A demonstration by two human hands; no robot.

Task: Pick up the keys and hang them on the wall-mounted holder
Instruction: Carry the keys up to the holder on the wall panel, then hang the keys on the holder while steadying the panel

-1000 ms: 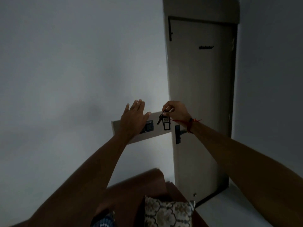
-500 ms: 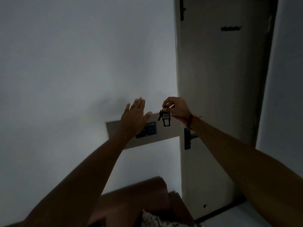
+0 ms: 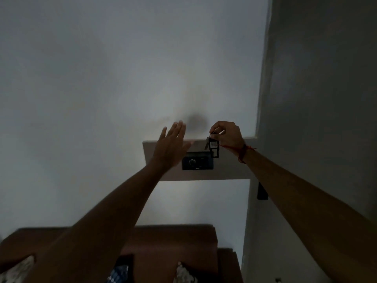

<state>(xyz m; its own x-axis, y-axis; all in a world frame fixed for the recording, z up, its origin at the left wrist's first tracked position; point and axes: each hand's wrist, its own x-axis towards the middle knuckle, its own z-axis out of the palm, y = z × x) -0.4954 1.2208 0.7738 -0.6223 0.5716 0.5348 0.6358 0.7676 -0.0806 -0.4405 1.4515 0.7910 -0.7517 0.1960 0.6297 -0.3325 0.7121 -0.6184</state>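
Observation:
My right hand (image 3: 228, 134) pinches the ring of a small bunch of keys (image 3: 213, 147) with a dark rectangular tag that dangles below my fingers. The keys hang in front of the top edge of a beige wall-mounted panel (image 3: 228, 170). My left hand (image 3: 171, 148) is flat and spread, its fingers apart, laid against the left part of that panel and holding nothing. I cannot make out any hook or peg on the panel in this dim light.
A dark switch plate with a round knob (image 3: 197, 163) is set in the panel between my hands. A door (image 3: 318, 119) and its dark handle (image 3: 262, 192) are at the right. A brown sofa back (image 3: 173, 244) with patterned cushions (image 3: 184, 274) is below.
The view has swung left, so the door slid to the right edge and the panel looks level. Both hands stay at the panel, the keys still dangling from my right fingers.

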